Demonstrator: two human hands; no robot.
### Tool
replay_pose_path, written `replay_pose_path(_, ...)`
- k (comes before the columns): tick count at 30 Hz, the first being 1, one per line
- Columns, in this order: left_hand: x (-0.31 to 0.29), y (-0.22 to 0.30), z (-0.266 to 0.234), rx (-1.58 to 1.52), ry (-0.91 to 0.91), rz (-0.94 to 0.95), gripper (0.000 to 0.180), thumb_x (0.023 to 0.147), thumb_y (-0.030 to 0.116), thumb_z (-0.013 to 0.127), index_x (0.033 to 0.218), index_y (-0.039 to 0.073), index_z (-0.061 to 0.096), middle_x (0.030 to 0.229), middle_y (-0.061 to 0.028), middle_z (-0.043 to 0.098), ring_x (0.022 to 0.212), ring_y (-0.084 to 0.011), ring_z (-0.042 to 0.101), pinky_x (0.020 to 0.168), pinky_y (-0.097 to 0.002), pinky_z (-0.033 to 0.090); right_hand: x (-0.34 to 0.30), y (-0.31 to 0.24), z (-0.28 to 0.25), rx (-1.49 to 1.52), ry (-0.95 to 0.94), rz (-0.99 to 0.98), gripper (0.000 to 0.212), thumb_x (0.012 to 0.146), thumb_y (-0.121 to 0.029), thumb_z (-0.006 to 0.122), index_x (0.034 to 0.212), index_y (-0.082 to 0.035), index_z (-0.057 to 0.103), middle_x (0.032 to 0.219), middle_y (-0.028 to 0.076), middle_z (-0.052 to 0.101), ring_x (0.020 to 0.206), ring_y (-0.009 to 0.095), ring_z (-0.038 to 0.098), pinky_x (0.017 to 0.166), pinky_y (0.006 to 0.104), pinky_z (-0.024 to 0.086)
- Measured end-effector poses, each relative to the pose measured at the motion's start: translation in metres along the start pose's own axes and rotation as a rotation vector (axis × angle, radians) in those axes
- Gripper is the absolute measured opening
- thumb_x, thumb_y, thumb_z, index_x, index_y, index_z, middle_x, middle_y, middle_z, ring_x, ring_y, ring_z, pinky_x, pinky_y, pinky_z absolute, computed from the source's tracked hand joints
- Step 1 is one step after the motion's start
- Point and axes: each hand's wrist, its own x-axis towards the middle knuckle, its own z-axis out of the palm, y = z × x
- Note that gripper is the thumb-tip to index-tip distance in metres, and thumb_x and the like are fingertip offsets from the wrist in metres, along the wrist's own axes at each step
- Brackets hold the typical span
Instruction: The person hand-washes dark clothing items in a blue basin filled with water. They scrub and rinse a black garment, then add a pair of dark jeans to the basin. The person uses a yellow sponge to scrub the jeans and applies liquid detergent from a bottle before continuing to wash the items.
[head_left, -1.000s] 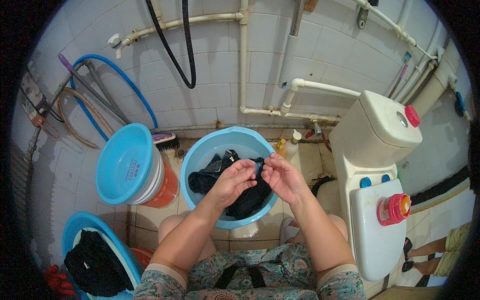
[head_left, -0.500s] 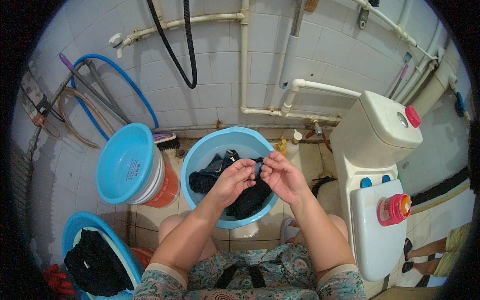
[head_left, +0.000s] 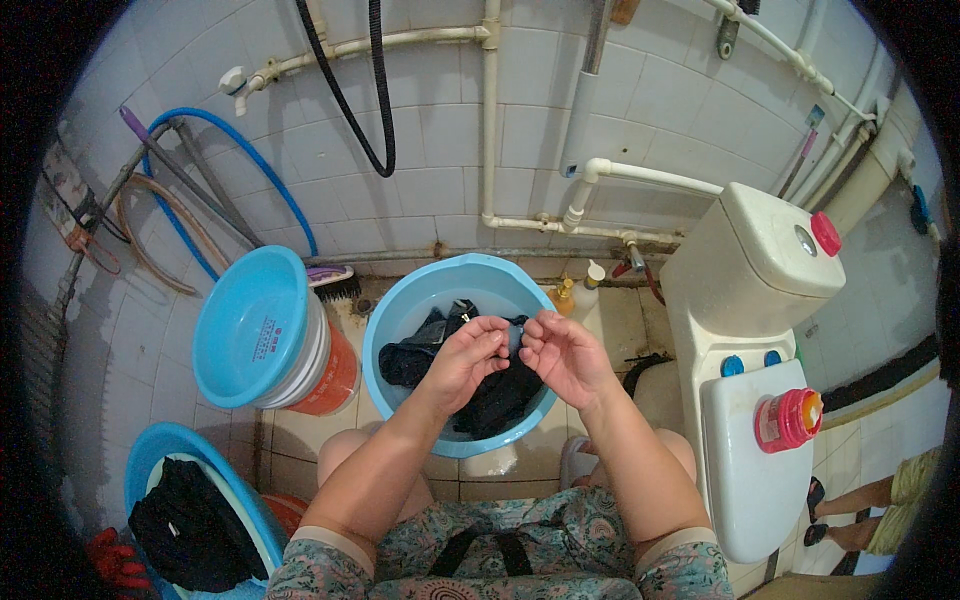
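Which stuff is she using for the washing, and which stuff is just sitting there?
In use: left hand, right hand, dark cloth, blue basin.

Just sitting: stacked buckets, basin of dark clothes, scrub brush, two bottles, toilet, hoses.

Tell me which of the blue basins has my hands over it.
The middle blue basin, in front of your knees: both hands pinch dark cloth over it. The other two sit off to the left.

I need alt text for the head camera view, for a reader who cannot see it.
Two bare hands, left hand and right hand, pinch dark wet clothing together over a light blue wash basin on a tiled bathroom floor. A white toilet stands at the right; stacked basins sit at the left.
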Motion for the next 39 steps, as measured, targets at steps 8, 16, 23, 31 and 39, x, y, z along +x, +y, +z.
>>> replay_pose_path(8,-0.001,0.001,0.001,0.028,0.007,0.015,0.018,0.089,0.013,0.053,0.106,0.008,0.053,0.091,-0.0005,0.054,0.081,-0.0101,0.053,0.075,-0.0269,0.047,0.003,0.003,-0.008,0.006,-0.071,0.049,0.013,0.087,-0.017,0.048,0.077,-0.009,0.046,0.074,0.001,0.045,0.069,0.014,0.048,0.068,0.0277,0.044)
replay_pose_path(16,-0.002,0.002,0.006,0.166,0.061,0.031,0.019,0.089,0.016,0.054,0.107,0.008,0.052,0.090,-0.0004,0.055,0.082,-0.0095,0.053,0.075,-0.0254,0.046,0.005,0.008,-0.011,-0.052,0.022,0.063,0.021,0.094,-0.024,0.042,0.084,-0.008,0.051,0.077,0.002,0.055,0.072,0.014,0.053,0.068,0.0268,0.046)
replay_pose_path(23,0.000,-0.002,0.007,0.347,0.090,0.066,0.026,0.089,0.019,0.055,0.112,0.007,0.051,0.090,0.0001,0.057,0.081,-0.0081,0.053,0.072,-0.0237,0.045,0.004,0.012,-0.009,-0.202,0.071,0.118,0.026,0.096,-0.029,0.040,0.090,-0.007,0.054,0.078,0.000,0.056,0.071,0.012,0.054,0.065,0.0252,0.045)
replay_pose_path(31,0.002,-0.004,0.008,0.561,0.119,0.180,0.027,0.090,0.016,0.053,0.114,0.002,0.056,0.094,-0.0027,0.060,0.076,-0.0085,0.054,0.070,-0.0235,0.046,0.001,0.011,-0.011,-0.159,0.013,0.190,0.029,0.096,-0.031,0.039,0.097,-0.007,0.055,0.070,-0.003,0.052,0.061,0.007,0.048,0.055,0.0209,0.039)
replay_pose_path(39,0.004,-0.007,0.002,0.740,0.204,0.203,0.023,0.091,0.018,0.052,0.106,0.001,0.058,0.082,-0.0023,0.060,0.071,-0.0090,0.055,0.065,-0.0243,0.047,-0.002,0.013,0.000,-0.479,0.077,0.181,0.030,0.096,-0.031,0.039,0.098,-0.005,0.055,0.064,-0.003,0.047,0.055,0.007,0.042,0.051,0.0213,0.037)
